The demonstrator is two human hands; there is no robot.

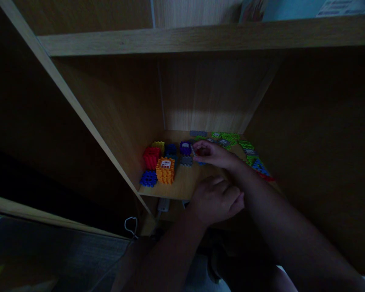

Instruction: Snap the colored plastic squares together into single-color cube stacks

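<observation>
My right hand [211, 154] reaches over the shelf, thumb and fingers pinched on a thin grey interlocking tile [193, 151] held on edge. Just left of it are a purple block of tiles [185, 147] and a flat grey tile [186, 161]. My left hand [217, 198] is curled into a fist in front of the shelf's front edge; the inside of that fist is hidden. Further left stand an orange tile stack [165, 170] with a white window piece on top, a red stack [152, 157], and blue tiles [148, 178].
Wooden cabinet walls close in on both sides, with an upper shelf board [200, 38] overhead. Green and grey tiles [229, 138] lie along the back and right. Below the shelf are a power strip [163, 204] and a white cable [131, 225]. The light is dim.
</observation>
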